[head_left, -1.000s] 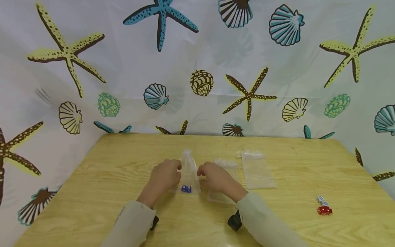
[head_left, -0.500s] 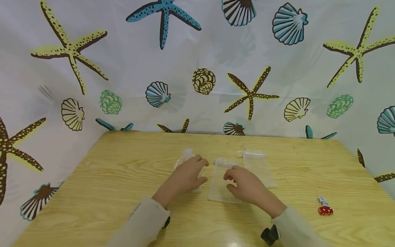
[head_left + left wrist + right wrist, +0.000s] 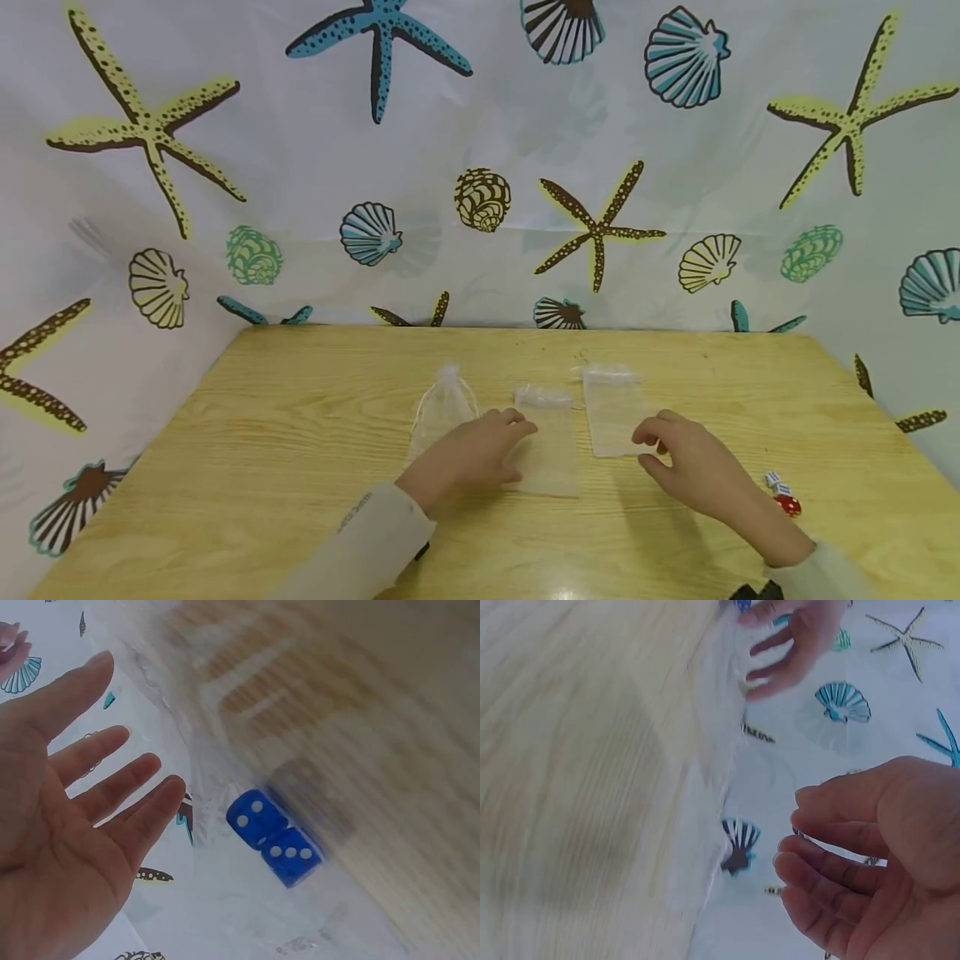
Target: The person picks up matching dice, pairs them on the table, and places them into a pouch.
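The head camera looks forward and down across a yellowish wooden table to a white shell-and-starfish-print cloth. Tilted wrist cameras view the bare left hand and bare right hand closely; all views share table and cloth.

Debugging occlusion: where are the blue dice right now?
Left wrist view: the blue dice sit just right of centre, right of the left hand, apparently in a sheer bag. Head view doesn't show them.

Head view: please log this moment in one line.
left hand: empty, near middle bag; right hand: empty, near right bag; red dice: on table
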The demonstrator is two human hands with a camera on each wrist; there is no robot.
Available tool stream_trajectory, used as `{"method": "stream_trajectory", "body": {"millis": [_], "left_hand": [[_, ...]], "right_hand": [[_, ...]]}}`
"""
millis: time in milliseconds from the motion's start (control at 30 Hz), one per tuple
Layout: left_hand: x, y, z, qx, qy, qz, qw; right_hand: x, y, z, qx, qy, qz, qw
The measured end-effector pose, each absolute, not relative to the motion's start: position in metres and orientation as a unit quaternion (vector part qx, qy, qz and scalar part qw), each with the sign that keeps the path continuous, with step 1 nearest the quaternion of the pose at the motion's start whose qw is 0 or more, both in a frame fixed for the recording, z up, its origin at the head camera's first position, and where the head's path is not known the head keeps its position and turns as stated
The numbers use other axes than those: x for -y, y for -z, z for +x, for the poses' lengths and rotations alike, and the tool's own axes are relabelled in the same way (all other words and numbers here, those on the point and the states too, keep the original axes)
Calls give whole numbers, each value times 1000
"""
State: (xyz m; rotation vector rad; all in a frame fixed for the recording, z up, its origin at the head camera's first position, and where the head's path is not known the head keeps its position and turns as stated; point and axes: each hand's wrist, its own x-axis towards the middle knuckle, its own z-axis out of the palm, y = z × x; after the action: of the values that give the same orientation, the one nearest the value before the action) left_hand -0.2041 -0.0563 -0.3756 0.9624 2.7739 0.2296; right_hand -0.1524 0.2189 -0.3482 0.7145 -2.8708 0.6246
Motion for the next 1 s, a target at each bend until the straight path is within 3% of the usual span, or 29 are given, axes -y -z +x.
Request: {"method": "stream_trajectory", "body": {"millis": [400, 1000], "left_hand": [[55, 380, -204, -935, -51, 329, 124], [46, 379, -198, -947, -33, 299, 114]], "right_hand": [[-276, 347, -141, 968, -173, 169, 66], [-322, 358, -130, 980, -179, 89, -3]]}}
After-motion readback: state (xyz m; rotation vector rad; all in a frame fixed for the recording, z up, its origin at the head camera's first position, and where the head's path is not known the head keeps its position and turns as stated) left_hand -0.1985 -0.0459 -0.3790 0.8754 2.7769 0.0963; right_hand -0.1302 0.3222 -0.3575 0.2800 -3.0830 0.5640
